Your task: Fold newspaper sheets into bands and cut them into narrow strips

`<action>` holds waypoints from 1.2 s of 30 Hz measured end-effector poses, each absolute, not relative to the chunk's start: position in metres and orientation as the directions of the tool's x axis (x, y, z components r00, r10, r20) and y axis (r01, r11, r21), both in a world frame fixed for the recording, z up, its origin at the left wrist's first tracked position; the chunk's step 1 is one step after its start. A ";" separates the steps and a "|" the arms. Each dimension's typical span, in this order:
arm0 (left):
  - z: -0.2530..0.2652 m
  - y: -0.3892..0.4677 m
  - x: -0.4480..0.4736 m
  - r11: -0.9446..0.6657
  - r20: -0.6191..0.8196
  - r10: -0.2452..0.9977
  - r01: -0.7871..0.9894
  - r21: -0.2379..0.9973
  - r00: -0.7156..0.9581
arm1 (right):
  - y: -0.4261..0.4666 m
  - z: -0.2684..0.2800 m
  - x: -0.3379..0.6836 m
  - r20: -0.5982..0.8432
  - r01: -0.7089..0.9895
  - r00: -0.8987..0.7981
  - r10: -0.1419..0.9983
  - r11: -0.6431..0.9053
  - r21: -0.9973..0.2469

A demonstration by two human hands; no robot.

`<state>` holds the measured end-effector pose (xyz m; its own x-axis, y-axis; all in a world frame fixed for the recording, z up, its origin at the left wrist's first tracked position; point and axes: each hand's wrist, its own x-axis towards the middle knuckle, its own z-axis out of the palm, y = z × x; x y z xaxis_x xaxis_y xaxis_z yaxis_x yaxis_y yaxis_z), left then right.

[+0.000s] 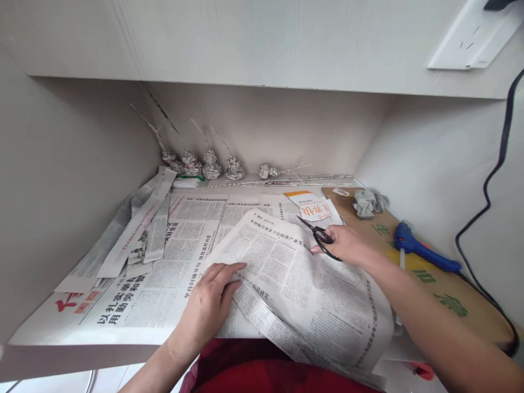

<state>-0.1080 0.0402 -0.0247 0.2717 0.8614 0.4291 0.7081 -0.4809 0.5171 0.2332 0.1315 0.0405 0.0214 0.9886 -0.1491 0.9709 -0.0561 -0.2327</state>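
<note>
We see the loose newspaper sheet (282,273) lying over other newspaper (172,295), its near part reaching toward the body. The left hand (213,292) rests at its left edge, probably to keep it steady (whether the fingers pinch, we cannot tell). At the far right edge, the right hand (344,244) grasps the scissors (316,231) by their handles, perhaps to keep the blades close to the paper. The blue glue gun (426,251) lies rightward on cardboard (483,305), seemingly out of the way.

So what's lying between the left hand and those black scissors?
The head view shows just a printed newspaper sheet between the left hand and the scissors, which the right hand holds.
</note>
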 end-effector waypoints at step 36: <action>-0.001 0.034 -0.113 -0.087 0.131 0.968 0.201 0.976 -0.215 | 0.047 0.039 0.137 -0.363 0.611 -0.424 0.830 -0.034 -0.791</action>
